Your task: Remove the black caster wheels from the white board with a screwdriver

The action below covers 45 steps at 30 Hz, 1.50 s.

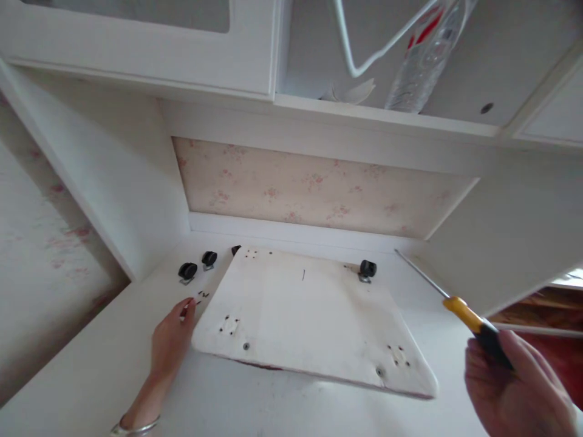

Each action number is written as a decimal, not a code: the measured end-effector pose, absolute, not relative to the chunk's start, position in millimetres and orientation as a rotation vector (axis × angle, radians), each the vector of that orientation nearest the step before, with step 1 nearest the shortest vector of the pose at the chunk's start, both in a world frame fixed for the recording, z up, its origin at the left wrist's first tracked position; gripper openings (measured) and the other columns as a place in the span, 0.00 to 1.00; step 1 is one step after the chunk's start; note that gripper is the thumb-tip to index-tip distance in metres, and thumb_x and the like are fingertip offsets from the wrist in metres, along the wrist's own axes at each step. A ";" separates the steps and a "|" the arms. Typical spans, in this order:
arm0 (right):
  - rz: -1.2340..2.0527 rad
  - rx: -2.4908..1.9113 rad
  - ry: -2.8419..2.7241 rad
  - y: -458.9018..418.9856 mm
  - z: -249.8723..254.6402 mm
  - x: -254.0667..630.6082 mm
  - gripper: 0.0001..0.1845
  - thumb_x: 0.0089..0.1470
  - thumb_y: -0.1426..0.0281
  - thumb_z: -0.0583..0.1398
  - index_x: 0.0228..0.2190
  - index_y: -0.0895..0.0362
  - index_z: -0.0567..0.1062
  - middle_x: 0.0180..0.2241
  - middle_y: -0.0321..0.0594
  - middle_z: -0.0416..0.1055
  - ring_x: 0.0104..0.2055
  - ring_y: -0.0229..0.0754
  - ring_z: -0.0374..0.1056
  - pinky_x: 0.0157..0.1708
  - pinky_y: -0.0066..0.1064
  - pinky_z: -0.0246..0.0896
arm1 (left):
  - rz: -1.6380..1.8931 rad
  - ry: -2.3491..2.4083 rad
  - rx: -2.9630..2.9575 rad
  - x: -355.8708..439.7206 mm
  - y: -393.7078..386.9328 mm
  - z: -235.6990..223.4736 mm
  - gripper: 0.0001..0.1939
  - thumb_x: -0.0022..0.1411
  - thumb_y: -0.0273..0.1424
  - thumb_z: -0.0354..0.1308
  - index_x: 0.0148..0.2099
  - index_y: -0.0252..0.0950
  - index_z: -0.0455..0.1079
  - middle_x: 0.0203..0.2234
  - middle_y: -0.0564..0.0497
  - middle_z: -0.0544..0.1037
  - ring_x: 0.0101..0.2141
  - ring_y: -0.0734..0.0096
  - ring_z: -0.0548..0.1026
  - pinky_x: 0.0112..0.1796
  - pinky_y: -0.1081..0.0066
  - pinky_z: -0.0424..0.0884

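Note:
My right hand (pixel 514 385) is wrapped round the yellow and black handle of a screwdriver (pixel 462 311), its shaft pointing up and left, beside the board. On the white surface lies a white board (pixel 310 315) with rounded corners and groups of small holes near the corners. At its far right corner stands a black caster (pixel 368 269) with a metal plate. Left of the board, the fingers of my left hand (pixel 175 337) are pinched together next to several small screws (pixel 203 294); what they hold is unclear. Beyond are two loose casters (pixel 187 271) and another partly hidden behind the board.
White side panels (pixel 113 164) enclose the work surface (pixel 113 352) left and right. Above hangs a shelf (pixel 387 119) with a clear plastic bottle (pixel 423 67) and a bent white rod (pixel 353 64). Floral wallpaper (pixel 291 188) shows at the back.

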State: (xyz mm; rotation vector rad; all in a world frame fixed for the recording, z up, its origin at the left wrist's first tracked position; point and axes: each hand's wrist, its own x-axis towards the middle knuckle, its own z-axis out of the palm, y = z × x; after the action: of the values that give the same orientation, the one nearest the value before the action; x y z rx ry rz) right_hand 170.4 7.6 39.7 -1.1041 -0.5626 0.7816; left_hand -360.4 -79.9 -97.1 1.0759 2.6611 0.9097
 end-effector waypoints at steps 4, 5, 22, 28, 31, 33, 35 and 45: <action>0.733 -1.054 -0.391 35.6 69.3 149.3 0.16 0.37 0.67 0.74 0.28 0.55 0.76 0.29 0.36 0.75 0.23 0.32 0.66 0.19 0.18 0.67 | 0.954 2.612 1.048 -360.6 -83.4 -97.6 0.28 0.66 0.49 0.42 0.55 0.39 0.70 0.41 0.44 0.82 0.37 0.58 0.79 0.38 0.65 0.69; 0.758 -1.053 -0.432 45.3 72.4 147.1 0.15 0.39 0.64 0.73 0.28 0.55 0.76 0.32 0.38 0.76 0.22 0.31 0.65 0.18 0.18 0.65 | 0.968 2.593 1.047 -360.5 -83.7 -97.5 0.27 0.66 0.49 0.42 0.54 0.39 0.70 0.40 0.45 0.81 0.36 0.58 0.79 0.37 0.65 0.69; 0.668 -1.065 -0.986 150.6 104.2 71.1 0.22 0.47 0.49 0.65 0.31 0.51 0.65 0.24 0.29 0.65 0.25 0.36 0.65 0.23 0.28 0.61 | 1.269 2.328 0.945 -353.1 -81.9 -92.6 0.30 0.59 0.56 0.49 0.52 0.41 0.72 0.45 0.45 0.82 0.44 0.50 0.79 0.43 0.58 0.75; 0.680 -0.959 -1.059 166.6 104.7 59.6 0.26 0.51 0.43 0.59 0.22 0.51 0.61 0.16 0.30 0.59 0.18 0.36 0.57 0.16 0.30 0.50 | 1.248 2.292 0.985 -355.6 -79.7 -94.8 0.30 0.58 0.55 0.50 0.52 0.40 0.72 0.45 0.44 0.82 0.45 0.50 0.80 0.43 0.58 0.76; 0.683 -0.939 -1.109 170.1 99.1 54.3 0.26 0.51 0.44 0.60 0.20 0.51 0.62 0.15 0.30 0.59 0.18 0.35 0.56 0.17 0.30 0.50 | 1.241 2.277 0.972 -355.6 -78.8 -95.2 0.31 0.58 0.56 0.49 0.52 0.40 0.71 0.45 0.44 0.82 0.46 0.50 0.79 0.44 0.58 0.76; 0.686 -0.934 -1.149 170.0 95.0 50.8 0.25 0.50 0.45 0.61 0.20 0.52 0.64 0.16 0.30 0.60 0.18 0.35 0.56 0.17 0.29 0.50 | 1.253 2.253 0.976 -355.5 -78.3 -95.8 0.31 0.57 0.56 0.49 0.52 0.40 0.71 0.45 0.44 0.81 0.46 0.51 0.79 0.45 0.59 0.75; 0.688 -0.933 -1.200 168.5 92.1 47.8 0.25 0.50 0.46 0.62 0.20 0.53 0.65 0.16 0.30 0.61 0.19 0.34 0.55 0.18 0.29 0.49 | 1.258 2.240 0.991 -355.8 -77.6 -97.1 0.31 0.57 0.56 0.50 0.52 0.40 0.71 0.45 0.45 0.82 0.45 0.52 0.80 0.45 0.60 0.75; 0.685 -0.979 -1.362 164.8 89.3 39.6 0.25 0.53 0.48 0.61 0.19 0.54 0.66 0.17 0.31 0.61 0.19 0.33 0.53 0.18 0.26 0.49 | 1.254 2.259 1.021 -358.6 -76.0 -101.5 0.29 0.56 0.53 0.51 0.50 0.40 0.72 0.44 0.45 0.82 0.44 0.53 0.80 0.44 0.61 0.75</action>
State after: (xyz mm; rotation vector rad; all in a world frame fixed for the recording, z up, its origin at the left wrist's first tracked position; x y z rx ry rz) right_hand 39.6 164.8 89.3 -0.9787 -1.3617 0.6848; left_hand -358.6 -76.0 -101.5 1.0205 2.2591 1.2544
